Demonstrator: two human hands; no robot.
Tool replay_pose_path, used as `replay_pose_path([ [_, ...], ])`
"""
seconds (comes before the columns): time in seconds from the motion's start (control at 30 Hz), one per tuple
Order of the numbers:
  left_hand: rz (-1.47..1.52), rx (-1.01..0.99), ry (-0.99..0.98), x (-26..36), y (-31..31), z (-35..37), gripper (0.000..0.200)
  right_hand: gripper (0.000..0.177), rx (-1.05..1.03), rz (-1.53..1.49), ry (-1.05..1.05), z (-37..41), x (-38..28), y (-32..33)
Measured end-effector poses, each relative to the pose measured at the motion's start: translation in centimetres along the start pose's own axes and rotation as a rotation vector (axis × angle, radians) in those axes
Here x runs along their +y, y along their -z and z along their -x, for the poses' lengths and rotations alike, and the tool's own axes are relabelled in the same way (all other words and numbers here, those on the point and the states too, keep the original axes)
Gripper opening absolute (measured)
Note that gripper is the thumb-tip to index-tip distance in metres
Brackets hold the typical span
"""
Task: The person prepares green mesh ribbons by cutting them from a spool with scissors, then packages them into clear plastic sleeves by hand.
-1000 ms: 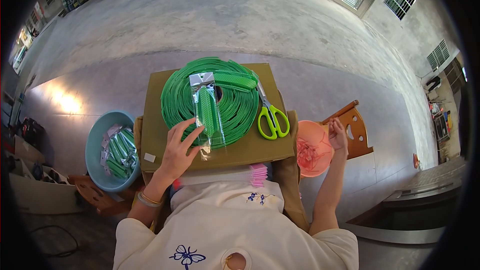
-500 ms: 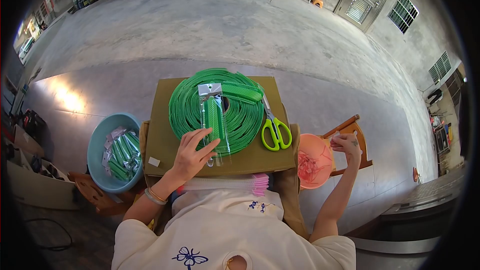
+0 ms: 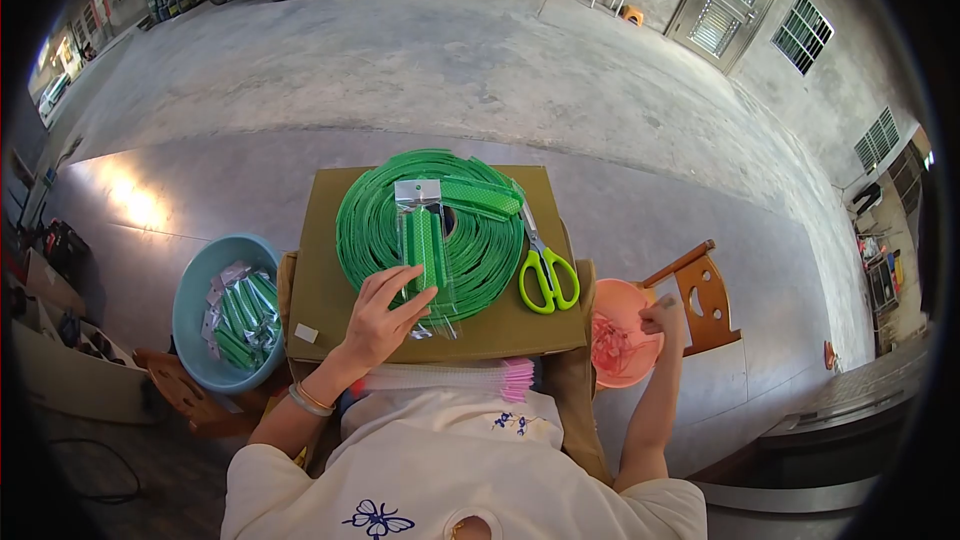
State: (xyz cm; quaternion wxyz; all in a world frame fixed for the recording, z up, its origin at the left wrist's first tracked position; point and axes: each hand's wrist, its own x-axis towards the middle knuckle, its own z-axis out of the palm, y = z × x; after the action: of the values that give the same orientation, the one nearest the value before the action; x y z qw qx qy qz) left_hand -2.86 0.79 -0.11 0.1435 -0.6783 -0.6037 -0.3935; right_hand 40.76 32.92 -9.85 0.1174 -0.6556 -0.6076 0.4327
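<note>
My left hand (image 3: 384,310) lies with its fingers apart on the lower part of a clear packet (image 3: 421,230) with a silvery top and a green patterned strip inside. The packet rests on a large coil of green strip (image 3: 365,230). Another green patterned piece (image 3: 480,198) lies across the coil's upper right. Green-handled scissors (image 3: 548,275) sit beside the coil, handles toward me. Over the right rim of a pink basin (image 3: 625,298), my right hand (image 3: 660,317) is closed; whatever its fingers hold is hidden. Thin pink strips (image 3: 610,342) lie in the basin.
The coil rests on a brown box (image 3: 500,335). A blue basin (image 3: 190,340) on the left holds several filled packets. Pink-ended clear sleeves (image 3: 450,378) lie at my lap. Wooden chairs (image 3: 712,305) stand at either side.
My right hand has moved down and left from beside the pink basin to over its rim. My left hand stays on the packet. The view has shifted slightly.
</note>
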Motion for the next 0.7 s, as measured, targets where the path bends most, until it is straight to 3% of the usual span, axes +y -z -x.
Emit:
replay_pose_path([
  [0.13, 0.006, 0.053, 0.014, 0.2, 0.4, -0.1, 0.038, 0.018, 0.116, -0.258, 0.308, 10.9, -13.0, 2.0],
  [0.27, -0.026, 0.086, 0.055, 0.6, 0.8, -0.4, 0.041, 0.010, 0.068, -0.469, 0.594, 15.3, -19.0, -1.5],
  [0.33, -0.022, 0.051, 0.131, 1.1, 1.3, -0.3, 0.042, 0.007, -0.134, -0.544, 0.759, 16.2, -20.7, -6.5],
  [0.4, 0.039, 0.065, 0.142, 1.3, 1.5, -0.1, 0.042, 0.020, -0.218, -0.215, 0.942, 18.5, -22.3, -11.4],
  [0.47, 0.099, 0.083, 0.137, 1.4, 1.6, -0.1, 0.042, 0.036, -0.292, -0.215, 1.123, 20.6, -23.3, -15.9],
  [0.57, 0.185, 0.107, 0.103, 1.6, 1.4, -0.1, 0.039, 0.043, -0.330, -0.208, 1.308, 22.0, -23.5, -19.7],
  [0.7, 0.209, 0.150, 0.052, 2.0, 1.0, 0.1, 0.032, 0.036, -0.130, -0.187, 1.502, 21.1, -22.7, -21.7],
])
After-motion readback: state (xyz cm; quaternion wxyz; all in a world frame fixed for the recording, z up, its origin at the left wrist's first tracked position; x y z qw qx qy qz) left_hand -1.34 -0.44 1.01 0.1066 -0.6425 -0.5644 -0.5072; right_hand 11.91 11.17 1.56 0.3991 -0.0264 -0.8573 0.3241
